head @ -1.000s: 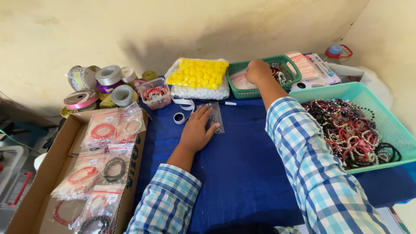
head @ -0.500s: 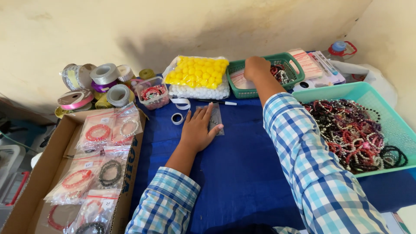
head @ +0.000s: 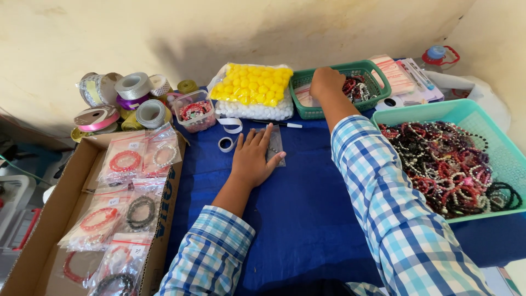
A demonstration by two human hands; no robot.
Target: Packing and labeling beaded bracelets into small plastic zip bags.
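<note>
My left hand (head: 253,158) lies flat, fingers spread, on a small clear plastic bag (head: 275,143) on the blue cloth (head: 307,219). My right hand (head: 325,82) reaches into a dark green basket (head: 378,81) at the back that holds bracelets and small bags. Its fingers are curled down inside the basket, and what they hold is hidden. Both arms wear blue checked sleeves.
A teal basket (head: 493,143) of beaded bracelets sits at the right. A cardboard box (head: 52,219) of bagged bracelets lies at the left, ribbon spools (head: 134,87) behind it. A bag of yellow and white balls (head: 253,87), a small clear tub (head: 194,109), tape rolls (head: 226,143) and a pen (head: 276,124) lie near the wall.
My right hand has stayed at the green basket and my left hand has stayed flat on the small bag. The view shifted slightly.
</note>
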